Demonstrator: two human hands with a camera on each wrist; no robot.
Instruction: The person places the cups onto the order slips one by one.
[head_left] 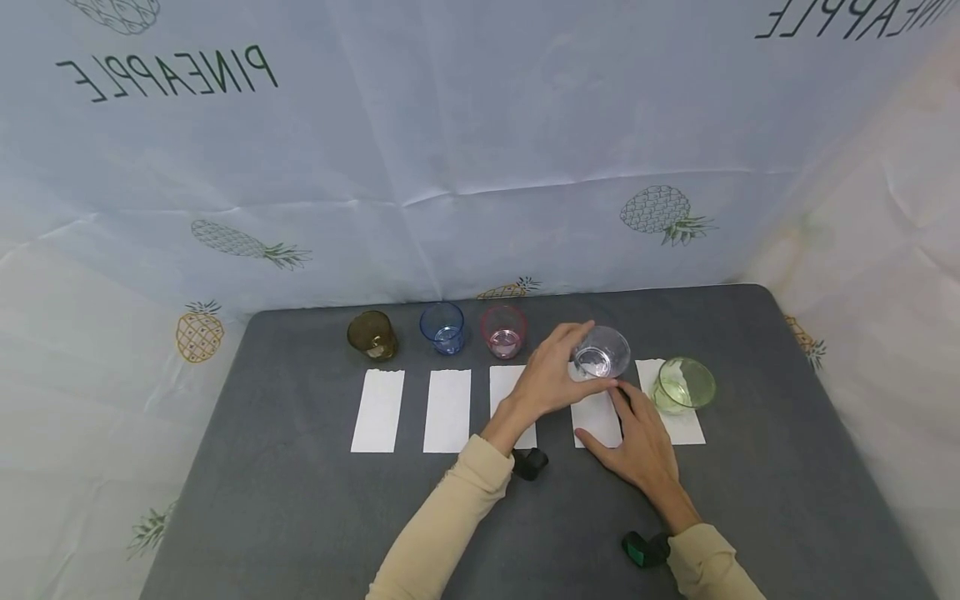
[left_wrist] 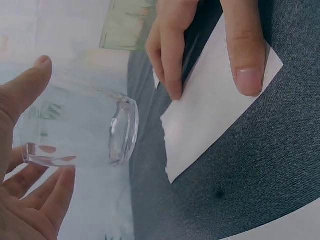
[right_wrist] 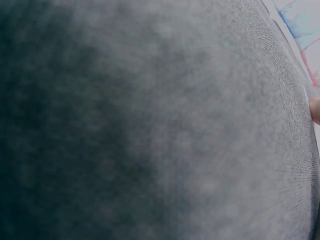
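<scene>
My left hand point(head_left: 546, 377) grips a clear glass point(head_left: 604, 350), thumb on one side and fingers on the other. The left wrist view shows this clear glass point(left_wrist: 75, 132) held off the table. Below it lies a white paper strip point(head_left: 596, 421), the fourth from the left. My right hand point(head_left: 639, 440) spans that strip, thumb and fingers fairly straight at its two long edges. In the left wrist view, the thumb of the right hand point(left_wrist: 245, 50) rests on the paper. A fingertip point(right_wrist: 314, 110) shows at the edge of the right wrist view, which is mostly blurred tabletop.
Brown point(head_left: 372, 336), blue point(head_left: 442, 328) and pink point(head_left: 503, 332) glasses stand along the back of the grey table point(head_left: 300, 500). White paper strips point(head_left: 377, 412) lie in a row before them. A green glass point(head_left: 684, 385) stands on the rightmost strip. A pineapple-print cloth point(head_left: 450, 125) hangs behind.
</scene>
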